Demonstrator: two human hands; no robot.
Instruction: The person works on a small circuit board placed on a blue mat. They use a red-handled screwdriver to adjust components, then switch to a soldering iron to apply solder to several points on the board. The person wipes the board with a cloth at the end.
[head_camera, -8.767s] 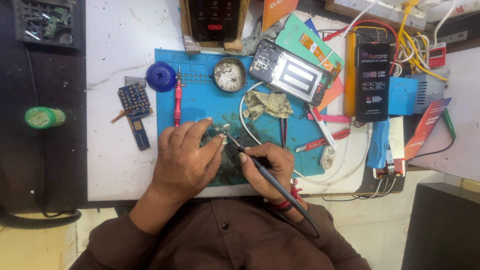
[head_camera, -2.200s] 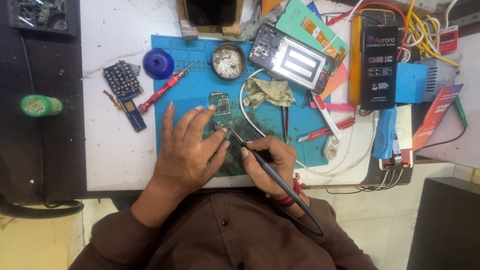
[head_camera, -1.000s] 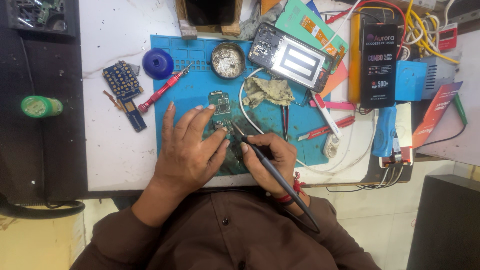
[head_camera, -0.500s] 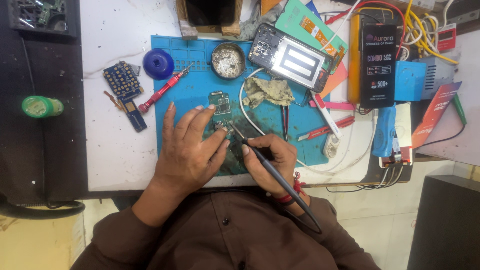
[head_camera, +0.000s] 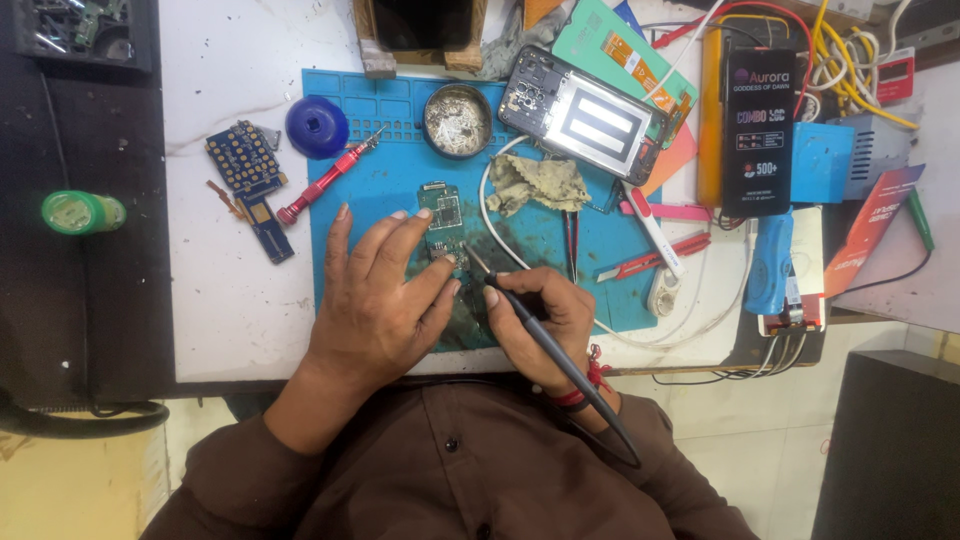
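Your left hand (head_camera: 375, 295) lies fingers spread on the blue work mat (head_camera: 345, 110), its fingertips pinning the small green circuit board (head_camera: 441, 215) just beyond them. Your right hand (head_camera: 540, 320) pinches a dark soldering iron (head_camera: 545, 345) pen-style, its tip touching the board's near edge, beside your left forefinger.

Left hand (head_camera: 375, 300) flat, right hand (head_camera: 545, 320) seemingly pinched
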